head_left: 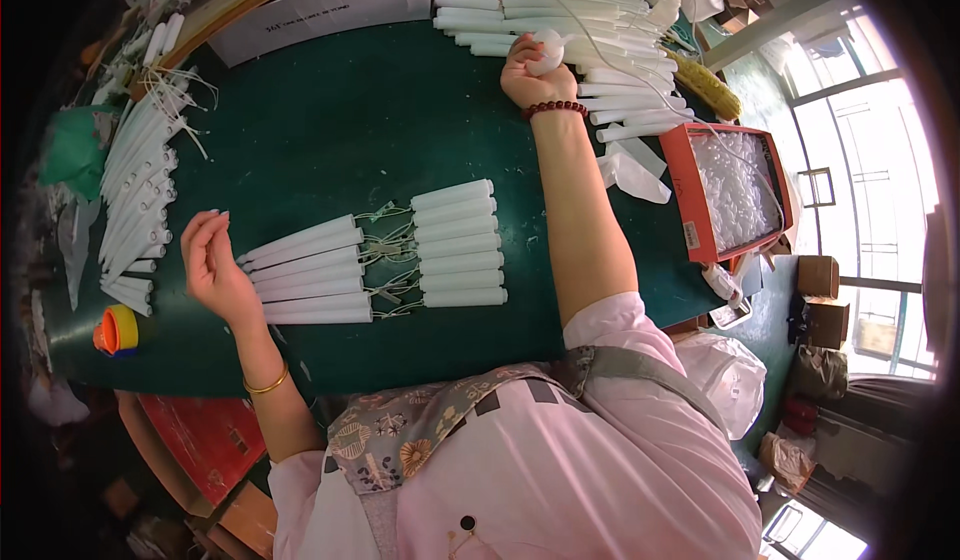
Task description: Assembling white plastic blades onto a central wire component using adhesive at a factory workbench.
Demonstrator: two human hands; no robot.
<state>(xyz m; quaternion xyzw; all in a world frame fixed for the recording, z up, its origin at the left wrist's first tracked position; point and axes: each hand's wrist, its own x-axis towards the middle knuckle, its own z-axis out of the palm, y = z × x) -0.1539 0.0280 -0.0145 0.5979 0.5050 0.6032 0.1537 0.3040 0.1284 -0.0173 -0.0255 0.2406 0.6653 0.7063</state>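
Observation:
My right hand (538,82) is closed around a small white rounded bottle (547,52) with a narrow tip, at the edge of a pile of white tubes (560,5). My left hand (215,270) is loosely curled, palm up, with nothing visible in it. It is beside the narrow ends of a fanned row of white tapered tubes (310,270). Thin wires (388,248) link these tubes to a row of short white cylinders (458,245) on their right. Both rows lie on the dark green table (350,120).
More white tubes with wires (140,190) are heaped at the left. A ring of orange and yellow tape (120,330) lies at the near left. At the right, a red box (690,220) holds clear plastic pieces, beside crumpled white paper (637,172). A white board (325,15) stands at the back.

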